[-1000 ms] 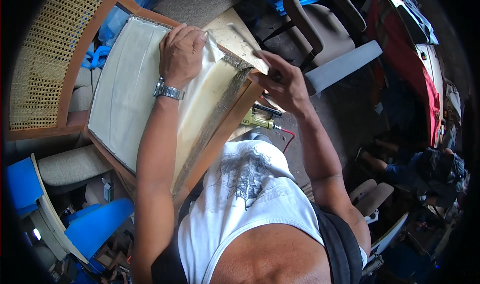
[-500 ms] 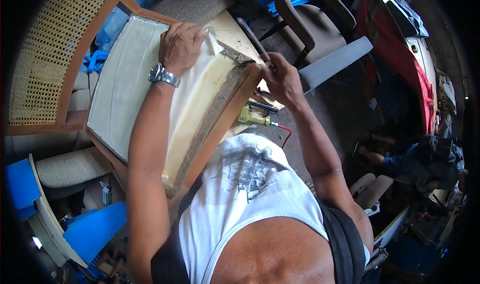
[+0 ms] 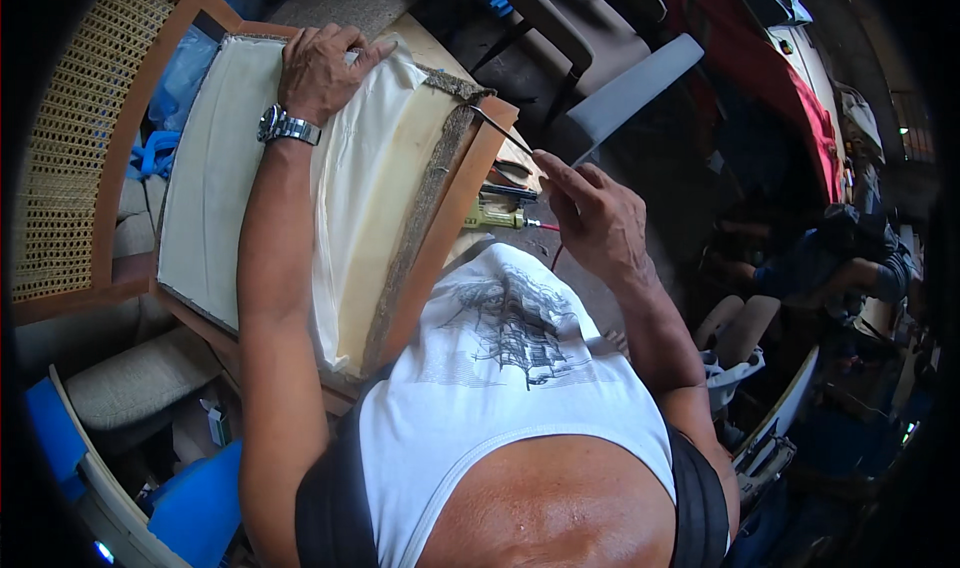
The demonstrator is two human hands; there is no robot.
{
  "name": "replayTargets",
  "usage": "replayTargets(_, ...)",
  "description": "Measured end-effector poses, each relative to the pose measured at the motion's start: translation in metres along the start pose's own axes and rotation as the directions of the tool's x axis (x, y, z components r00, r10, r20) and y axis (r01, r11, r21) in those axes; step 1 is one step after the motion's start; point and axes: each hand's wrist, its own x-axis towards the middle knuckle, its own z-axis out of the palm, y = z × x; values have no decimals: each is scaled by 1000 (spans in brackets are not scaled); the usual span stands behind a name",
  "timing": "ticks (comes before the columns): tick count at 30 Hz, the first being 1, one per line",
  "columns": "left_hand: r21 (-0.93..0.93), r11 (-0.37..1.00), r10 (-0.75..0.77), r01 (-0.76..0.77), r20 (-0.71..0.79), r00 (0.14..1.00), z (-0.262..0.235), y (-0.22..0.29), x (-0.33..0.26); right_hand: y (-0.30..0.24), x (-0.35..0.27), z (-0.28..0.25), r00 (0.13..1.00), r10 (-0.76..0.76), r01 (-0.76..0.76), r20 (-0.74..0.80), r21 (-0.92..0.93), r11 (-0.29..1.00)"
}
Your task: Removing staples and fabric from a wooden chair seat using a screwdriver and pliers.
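Padded seat panel in a brown wooden frame (image 3: 448,223): lies left of centre in the upper half of the frame, tilted across the view. Its creased white fabric cover (image 3: 215,183) is folded back along the right side, baring pale yellow foam (image 3: 395,213) and a frayed grey-brown fibrous strip (image 3: 412,218) beside the wooden rail.

Left hand (image 3: 322,76): over the panel's upper edge, fingers bent, thumb spread toward the fabric. Cannot tell whether it pinches the cloth or only presses. Right hand (image 3: 603,223): closed around a slim dark metal tool (image 3: 503,131), whose tip reaches the strip at the panel's upper-right corner. Whether the tip is lodged under it cannot be told.

Risks (judgement):
- Tip slipping off the strip under load; likely cause, a shallow bite. It could gouge the rail or jab the foam.
- Tool swinging toward the left hand, if force is directed leftward along the upper edge.
- Strip tearing raggedly, its edge already being frayed.
- Cloth snagging, as the loose fold lies near the corner.
- Panel shifting, should the left hand's pressure ease.

Farther out: yellow-green staple gun (image 3: 492,215) with a red hose, just right of the rail, near centre; a knock could dislodge it. Woven cane panel (image 3: 85,138) at upper left, close beside the seat panel; scuffing possible if that turns.
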Motion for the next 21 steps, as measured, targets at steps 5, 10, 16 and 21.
replayTargets(5,63,997,40,-35,-92,995,6,-11,-8,-15,7,1,996,53,-52,74,-22,998)
replayTargets(10,-17,999,47,-47,41,998,11,-30,-6,-33,17,-11,989,9,14,145,-160,987)
replayTargets(16,-13,992,122,-122,8,993,6,-38,3,-44,41,-13,984,-27,76,178,-274,959)
replayTargets(21,59,995,82,-79,-59,995,-1,-50,3,-52,54,-22,976,-46,104,212,-271,957)
